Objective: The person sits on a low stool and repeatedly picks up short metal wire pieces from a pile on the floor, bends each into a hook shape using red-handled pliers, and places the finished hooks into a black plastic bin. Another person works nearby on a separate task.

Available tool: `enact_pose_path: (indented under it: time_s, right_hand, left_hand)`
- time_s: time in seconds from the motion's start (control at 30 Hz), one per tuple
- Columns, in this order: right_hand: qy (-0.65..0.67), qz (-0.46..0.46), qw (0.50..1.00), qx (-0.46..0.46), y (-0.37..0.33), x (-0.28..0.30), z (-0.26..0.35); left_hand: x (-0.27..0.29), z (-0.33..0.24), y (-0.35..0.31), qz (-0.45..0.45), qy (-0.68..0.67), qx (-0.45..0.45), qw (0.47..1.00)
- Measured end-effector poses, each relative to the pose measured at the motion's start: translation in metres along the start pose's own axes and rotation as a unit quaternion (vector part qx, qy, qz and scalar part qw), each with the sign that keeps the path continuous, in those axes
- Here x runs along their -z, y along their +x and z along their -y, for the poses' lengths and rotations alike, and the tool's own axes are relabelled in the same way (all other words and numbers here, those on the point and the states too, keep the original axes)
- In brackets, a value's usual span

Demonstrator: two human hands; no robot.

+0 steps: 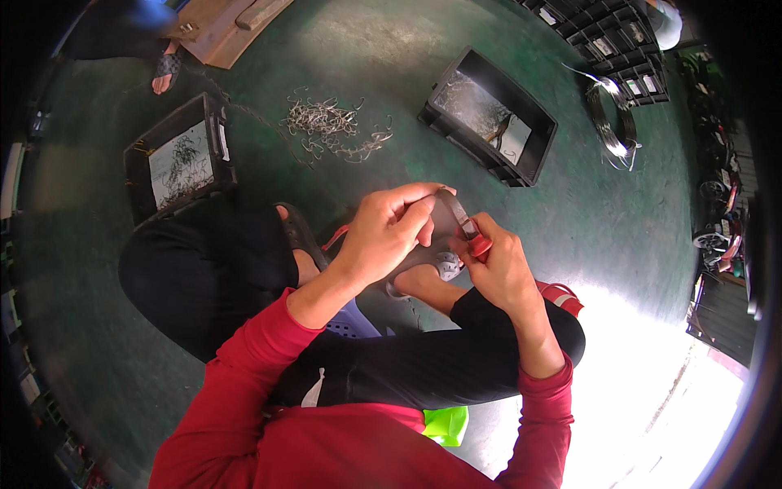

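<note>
My right hand point(503, 265) is closed around a red-handled tool point(478, 245). A curved, flat grey metal part point(453, 205) reaches from it toward my left hand. My left hand point(386, 228) is closed in a pinch, its fingertips at the far end of that metal part. Whatever small piece sits between those fingertips is too small to make out. Both hands are held above my crossed legs. On the green floor beyond them lies a loose pile of bent metal wire hooks point(324, 119).
Left of the pile stands a black bin point(226, 145) holding dark small pieces; another black bin point(533, 165) with wire pieces stands to the right. A coil of metal wire point(604, 122) lies near stacked black crates point(643, 69). Another person's foot point(165, 72) shows beside a wooden board point(218, 37).
</note>
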State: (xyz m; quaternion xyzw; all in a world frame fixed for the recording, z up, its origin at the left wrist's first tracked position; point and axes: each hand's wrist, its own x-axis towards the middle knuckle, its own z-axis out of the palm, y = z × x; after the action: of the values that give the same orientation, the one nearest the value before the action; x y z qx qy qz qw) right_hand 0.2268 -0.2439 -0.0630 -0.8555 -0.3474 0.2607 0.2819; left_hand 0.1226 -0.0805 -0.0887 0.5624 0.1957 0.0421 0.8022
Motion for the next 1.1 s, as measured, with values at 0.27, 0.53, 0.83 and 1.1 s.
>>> enact_pose_path:
  time_s: [0.27,0.53,0.83,1.1]
  right_hand:
    - [0.003,-0.034,0.999,0.013,0.002,-0.010,-0.006]
    - [-0.038,-0.062,0.997,0.023,0.004,-0.014,-0.004]
    - [0.045,0.010,0.999,-0.005,0.010,-0.006,-0.011]
    - [-0.077,0.064,0.991,-0.090,-0.003,0.031,-0.021]
  left_hand:
    - [-0.006,0.000,-0.005,-0.041,-0.013,-0.014,0.999]
    - [-0.009,-0.001,-0.007,-0.054,-0.013,-0.019,0.998]
    - [0.002,-0.004,0.001,0.051,-0.107,0.045,0.992]
    - [0.007,0.011,0.015,-0.008,0.083,-0.066,0.994]
